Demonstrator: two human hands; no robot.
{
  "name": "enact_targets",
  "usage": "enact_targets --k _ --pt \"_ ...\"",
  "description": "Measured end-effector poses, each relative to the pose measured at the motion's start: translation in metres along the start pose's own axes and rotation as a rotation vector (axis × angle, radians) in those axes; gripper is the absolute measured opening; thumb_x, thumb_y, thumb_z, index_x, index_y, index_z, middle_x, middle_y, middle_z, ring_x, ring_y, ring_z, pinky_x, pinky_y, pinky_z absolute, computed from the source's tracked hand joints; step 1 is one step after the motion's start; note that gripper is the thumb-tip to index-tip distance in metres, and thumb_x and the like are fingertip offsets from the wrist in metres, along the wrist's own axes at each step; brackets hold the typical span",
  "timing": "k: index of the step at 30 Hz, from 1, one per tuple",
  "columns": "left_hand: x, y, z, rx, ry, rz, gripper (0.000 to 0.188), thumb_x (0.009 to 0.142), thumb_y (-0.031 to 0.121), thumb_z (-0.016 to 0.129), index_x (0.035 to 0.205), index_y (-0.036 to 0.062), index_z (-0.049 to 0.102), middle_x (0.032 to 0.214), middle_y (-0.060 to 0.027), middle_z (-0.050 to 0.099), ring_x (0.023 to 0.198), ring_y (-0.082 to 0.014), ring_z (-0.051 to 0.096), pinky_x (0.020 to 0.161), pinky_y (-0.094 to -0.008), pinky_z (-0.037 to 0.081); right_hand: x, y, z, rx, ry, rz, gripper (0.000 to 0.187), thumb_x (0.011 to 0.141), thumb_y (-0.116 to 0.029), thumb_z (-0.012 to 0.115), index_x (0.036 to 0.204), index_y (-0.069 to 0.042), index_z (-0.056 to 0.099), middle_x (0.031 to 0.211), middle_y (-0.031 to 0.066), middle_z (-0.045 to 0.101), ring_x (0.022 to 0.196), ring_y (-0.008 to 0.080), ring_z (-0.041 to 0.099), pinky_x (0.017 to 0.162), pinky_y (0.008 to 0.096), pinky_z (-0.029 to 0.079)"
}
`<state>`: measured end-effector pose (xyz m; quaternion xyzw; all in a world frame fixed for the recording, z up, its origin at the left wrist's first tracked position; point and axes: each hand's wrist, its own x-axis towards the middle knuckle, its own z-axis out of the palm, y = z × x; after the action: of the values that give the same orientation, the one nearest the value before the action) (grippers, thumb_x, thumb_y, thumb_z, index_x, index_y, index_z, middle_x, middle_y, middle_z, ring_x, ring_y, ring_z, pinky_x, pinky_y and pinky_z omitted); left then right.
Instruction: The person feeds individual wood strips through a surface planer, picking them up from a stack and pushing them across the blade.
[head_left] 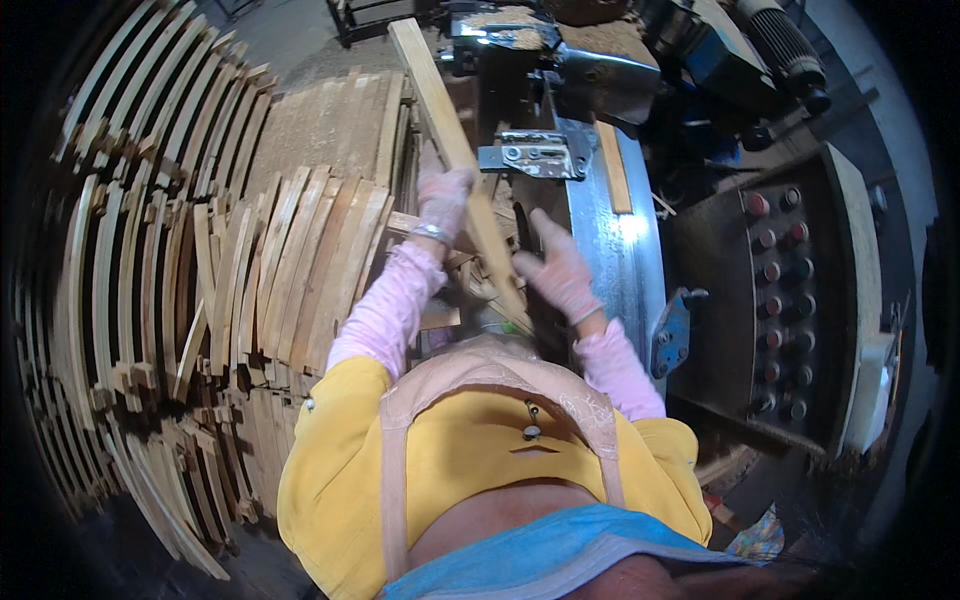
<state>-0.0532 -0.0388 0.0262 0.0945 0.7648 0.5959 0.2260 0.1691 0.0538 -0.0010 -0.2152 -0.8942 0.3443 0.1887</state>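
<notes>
A long wooden strip [450, 130] slants across the middle, its far end up left and its near end close to my apron. My left hand [444, 200], in a pale glove, grips the strip's left side around its middle. Part of those fingers is hidden against the wood. My right hand [560, 272], also gloved, is beside the strip's near end, its thumb and fingers apart, holding nothing. Just beyond my right hand runs the shiny metal machine table [600, 260]. Another, shorter wooden strip [613, 168] lies on it.
Stacks of wooden strips [310, 270] fill the left side. A metal clamp-like fitting [535, 158] juts over the table ahead. At right stands a control panel [780, 300] with rows of buttons. Wood shavings [515, 38] lie on the machine at the back.
</notes>
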Motion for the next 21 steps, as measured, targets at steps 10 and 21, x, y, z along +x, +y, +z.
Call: enact_targets --k 10,21 --pt "-0.097 -0.084 0.109 -0.308 -0.906 -0.1 0.084 0.083 0.01 0.071 0.156 -0.0077 0.032 0.132 -0.0224 0.065 0.123 -0.0284 0.064 0.104 -0.0363 0.051 -0.275 0.013 -0.033 -0.403 0.113 0.805 0.069 0.08 -0.019 0.076 0.145 -0.006 0.055 0.121 0.0246 0.069 0.103 0.0468 0.067 0.087 0.0569 0.053" --pt "-0.072 -0.111 0.015 0.16 -0.537 -0.197 0.074 0.086 0.025 0.071 0.146 -0.0102 0.048 0.11 -0.012 0.071 0.097 -0.0213 0.065 0.089 -0.0323 0.052 -0.098 0.087 -0.028 -0.492 0.644 0.445 0.048 0.085 -0.026 0.071 0.122 0.003 0.064 0.097 0.0279 0.069 0.089 0.0464 0.066 0.081 0.051 0.054"
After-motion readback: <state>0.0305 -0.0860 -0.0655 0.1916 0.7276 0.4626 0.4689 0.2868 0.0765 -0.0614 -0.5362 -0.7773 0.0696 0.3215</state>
